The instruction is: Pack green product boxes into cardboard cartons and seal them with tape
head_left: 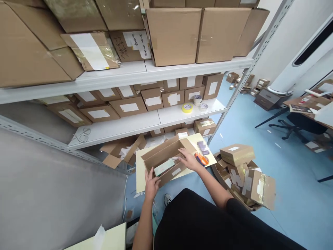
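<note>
Near the middle of the frame, your open carton [166, 178] sits on a cream board [141, 180], its near wall toward you and a pale green box [163, 167] lying inside, close to that near wall and left of centre. Your left hand [152, 184] is at the carton's near left corner, fingers a little apart; whether they clamp the cardboard or only rest against it, you cannot tell from this view. Your right hand [188, 160] reaches over the right end with fingers loosely bent, beside a small white piece [176, 158] at the box's right end, and the picture does not show whether it is pinched. To handle this well, let the left hand steady the corner, so the thin wall does not bow or the carton slide, while the right fingers work down inside. Press on the box's firm sides rather than on the loose white piece, which could crease or tear. Move gently near the flaps, as a wrist could fold one inward. Mind your right forearm too: the orange-and-blue tool [201, 159] lies just beside it on the right of the board, where a wide elbow might knock it off.
</note>
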